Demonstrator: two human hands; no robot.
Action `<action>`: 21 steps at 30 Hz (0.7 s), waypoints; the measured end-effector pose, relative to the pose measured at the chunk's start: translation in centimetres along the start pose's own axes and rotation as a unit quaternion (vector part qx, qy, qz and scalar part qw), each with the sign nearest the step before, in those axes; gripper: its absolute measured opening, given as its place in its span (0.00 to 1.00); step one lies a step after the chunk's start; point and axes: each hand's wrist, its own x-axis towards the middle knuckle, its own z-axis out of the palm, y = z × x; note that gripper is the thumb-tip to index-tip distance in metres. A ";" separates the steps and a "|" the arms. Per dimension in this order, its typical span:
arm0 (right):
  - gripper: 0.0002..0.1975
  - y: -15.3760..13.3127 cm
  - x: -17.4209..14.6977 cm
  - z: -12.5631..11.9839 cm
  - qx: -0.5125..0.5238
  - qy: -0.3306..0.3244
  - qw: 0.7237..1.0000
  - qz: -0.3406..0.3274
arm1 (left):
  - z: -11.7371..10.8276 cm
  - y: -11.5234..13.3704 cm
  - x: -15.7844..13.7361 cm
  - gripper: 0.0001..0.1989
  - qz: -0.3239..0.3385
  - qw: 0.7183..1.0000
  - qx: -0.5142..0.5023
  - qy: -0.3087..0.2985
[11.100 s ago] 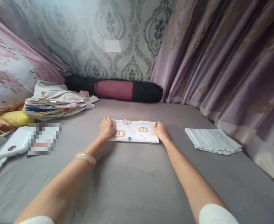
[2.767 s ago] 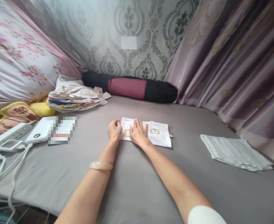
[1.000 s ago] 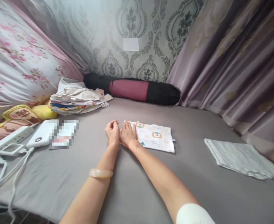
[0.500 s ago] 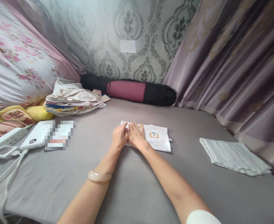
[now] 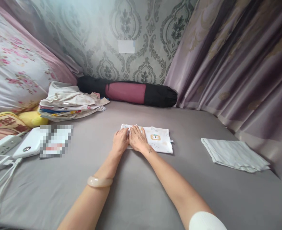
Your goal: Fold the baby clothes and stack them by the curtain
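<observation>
A folded white cloth point(image 5: 162, 140) with a tan lion-like print and small outlined circles lies flat on the grey sheet, a little tag showing at its right edge. My right hand point(image 5: 137, 138) rests palm down on its left part, fingers stretched out. Right beside it, my left hand point(image 5: 121, 139) has its fingers bent over the cloth's left end; the fingertips are partly hidden. The two hands touch or nearly touch at the thumbs. A pale bangle point(image 5: 100, 182) circles my left forearm.
Grey-sheeted bed point(image 5: 141, 185). Off to the right lies a folded pale striped cloth point(image 5: 234, 156). At left are a clothes pile point(image 5: 69, 99), a yellow plush point(image 5: 34, 118), a power strip point(image 5: 5, 143), a white power bank point(image 5: 32, 142) and cables. Behind lies a black-and-maroon long bag point(image 5: 126, 92).
The whole view has shifted slightly, so everything sits a little further left. Both hands stay on the printed cloth, the left one's fingers slightly lower over its left end.
</observation>
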 end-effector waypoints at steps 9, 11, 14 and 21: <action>0.28 2.1 -1.8 -1.6 -0.026 -0.002 0.997 0.067 | -0.4 0.8 -0.5 0.19 0.038 0.998 0.051 0.004; 0.28 2.7 -2.1 -1.8 -0.036 -0.001 0.997 0.073 | -0.4 1.3 -0.5 0.18 0.062 0.997 0.045 0.007; 0.28 3.2 -2.4 -1.6 -0.038 0.004 0.996 0.074 | 0.0 2.0 -0.5 0.16 0.087 0.996 0.030 0.002; 0.29 3.5 -2.5 -0.7 -0.036 0.007 0.996 0.078 | 1.1 2.6 -0.8 0.21 0.063 0.995 0.054 -0.055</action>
